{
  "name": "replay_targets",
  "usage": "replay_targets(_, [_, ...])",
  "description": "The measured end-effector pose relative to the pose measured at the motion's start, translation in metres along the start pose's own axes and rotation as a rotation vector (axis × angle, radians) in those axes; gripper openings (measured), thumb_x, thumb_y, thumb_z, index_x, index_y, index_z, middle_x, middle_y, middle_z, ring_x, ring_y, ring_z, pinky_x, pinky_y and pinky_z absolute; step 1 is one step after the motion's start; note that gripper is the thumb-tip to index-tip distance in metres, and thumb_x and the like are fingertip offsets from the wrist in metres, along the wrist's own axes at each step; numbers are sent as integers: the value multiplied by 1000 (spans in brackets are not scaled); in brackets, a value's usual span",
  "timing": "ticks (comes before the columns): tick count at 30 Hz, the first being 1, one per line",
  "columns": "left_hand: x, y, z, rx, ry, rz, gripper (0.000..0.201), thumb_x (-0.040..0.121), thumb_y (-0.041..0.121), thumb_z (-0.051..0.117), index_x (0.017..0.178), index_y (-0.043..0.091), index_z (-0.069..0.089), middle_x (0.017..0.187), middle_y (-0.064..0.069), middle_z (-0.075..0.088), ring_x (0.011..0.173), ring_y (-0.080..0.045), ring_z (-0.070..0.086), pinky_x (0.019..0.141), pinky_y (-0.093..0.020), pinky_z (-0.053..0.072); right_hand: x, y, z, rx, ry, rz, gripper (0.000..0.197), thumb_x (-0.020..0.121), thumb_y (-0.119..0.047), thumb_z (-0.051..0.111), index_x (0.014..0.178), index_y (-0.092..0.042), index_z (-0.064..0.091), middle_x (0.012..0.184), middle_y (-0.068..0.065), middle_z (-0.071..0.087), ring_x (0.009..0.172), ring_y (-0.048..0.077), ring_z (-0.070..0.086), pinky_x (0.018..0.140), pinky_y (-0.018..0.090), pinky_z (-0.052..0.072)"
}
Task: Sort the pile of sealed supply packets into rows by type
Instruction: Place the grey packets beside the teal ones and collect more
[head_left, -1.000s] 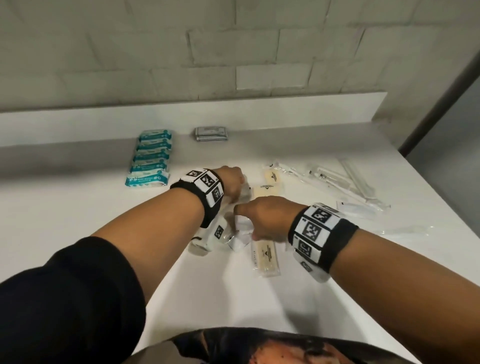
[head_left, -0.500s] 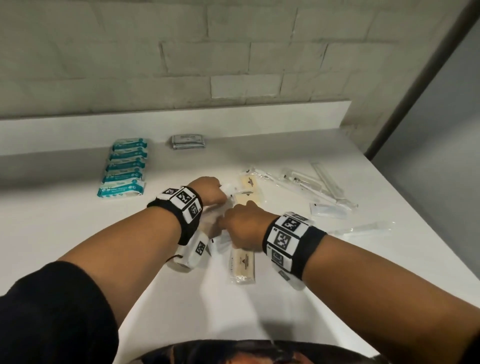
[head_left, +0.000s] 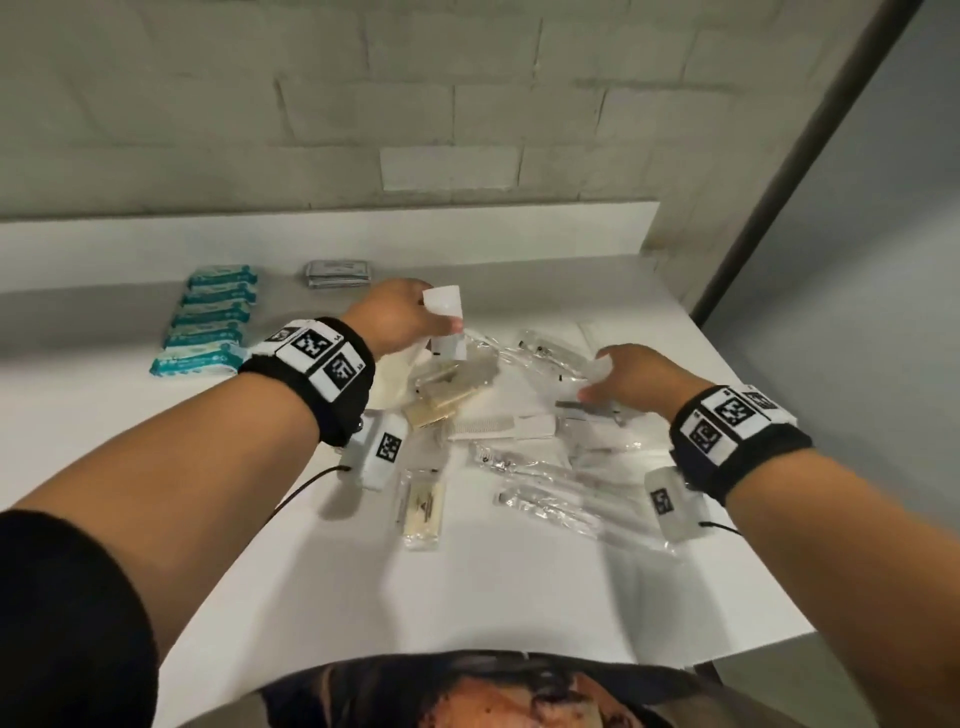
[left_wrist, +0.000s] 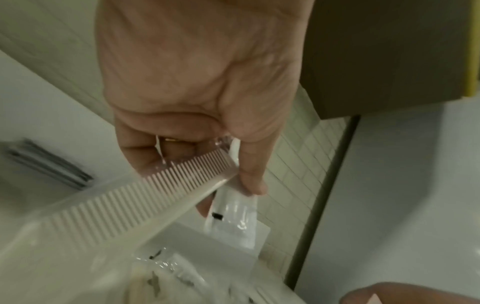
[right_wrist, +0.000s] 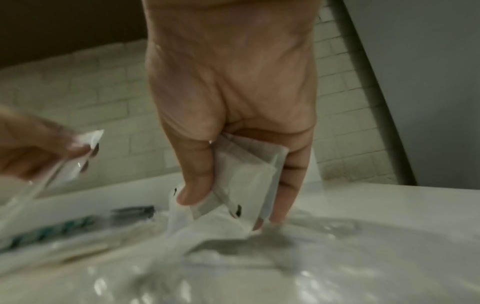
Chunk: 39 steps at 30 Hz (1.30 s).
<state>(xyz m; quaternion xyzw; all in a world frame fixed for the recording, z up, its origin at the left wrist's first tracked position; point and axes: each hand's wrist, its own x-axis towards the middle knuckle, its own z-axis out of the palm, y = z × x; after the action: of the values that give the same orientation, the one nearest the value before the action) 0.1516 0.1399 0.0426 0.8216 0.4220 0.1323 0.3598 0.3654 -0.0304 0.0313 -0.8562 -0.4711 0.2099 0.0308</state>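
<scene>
The white counter (head_left: 519, 597) lay under your fingers, with the packet pile (head_left: 519, 441) just below them. Your left hand (head_left: 400, 317) pinched a packaged comb (left_wrist: 145, 197) and small sachets. Your right hand (head_left: 634, 379) gripped flat white sachets (right_wrist: 249, 170) between thumb and fingers.

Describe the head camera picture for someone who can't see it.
Two hands work a loose pile of clear sealed packets on a white table: the left hand lifts a comb packet, the right hand pinches flat packets. Teal packets form a row far left.
</scene>
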Motion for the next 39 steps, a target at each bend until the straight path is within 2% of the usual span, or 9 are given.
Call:
replay_targets(5, [-4,37,28,196,49,53,32,80,35,74,100,15,59,90,0,61,82,-20,58,69,-29,43,8,29,24,-258,-70,-50,63,78,-36,70,134,-16,49,134,4,43,118,26,49,91,31,46])
replay_targets(14, [-4,67,39,-309,54,9,18,86,24,69,101,20,59,87,1,68,75,-14,66,71,-31,52,23,37,34,-147,-129,-29,67,83,-25,71,136,-5,36,129,11,55,115,28,57,91,33,47])
replay_targets(17, [-11,65,49,-469,56,-61,14,86,21,69,91,20,56,89,-3,65,78,-17,64,71,-34,54,16,39,27,-166,-177,-53,60,89,-31,63,136,-1,42,136,13,53,122,28,53,98,33,44])
replay_targets(19, [-19,62,60,-583,77,-116,13,88,19,65,89,18,52,94,-8,60,82,-19,59,76,-39,56,12,42,20,-116,-183,-79,46,90,-28,60,129,-4,51,128,12,58,115,28,57,89,32,48])
replay_targets(22, [-37,62,78,-799,85,-193,6,93,16,55,94,20,50,117,-14,62,95,-26,58,82,-46,54,10,46,0,479,-98,-135,16,83,-17,70,97,-11,67,89,6,70,80,22,65,57,23,48])
replay_targets(26, [-50,80,106,-1198,-61,-155,29,102,27,41,123,8,48,128,-20,60,103,-35,58,83,-53,50,-8,29,-28,1152,-166,-415,11,85,-11,67,96,-11,70,87,1,73,77,16,68,68,25,52])
replay_targets(31, [-49,120,121,-1437,-158,-117,64,97,56,23,119,9,62,110,-13,70,98,-26,68,90,-45,53,-3,11,-19,607,189,-384,44,96,-51,37,89,-18,65,91,4,69,87,26,65,83,39,52])
replay_targets(35, [-45,130,131,-1454,-123,-85,24,98,12,46,114,6,63,101,-8,72,87,-17,72,70,-30,60,2,17,-22,382,400,-280,42,99,-48,27,105,-14,53,111,8,54,105,30,51,94,45,39])
replay_targets(39, [-40,132,139,-1413,-31,-101,28,93,-6,48,118,-1,61,92,-12,72,77,-20,72,67,-33,60,4,20,-29,665,450,-360,30,100,-41,33,98,-15,48,101,4,52,92,24,55,81,38,46])
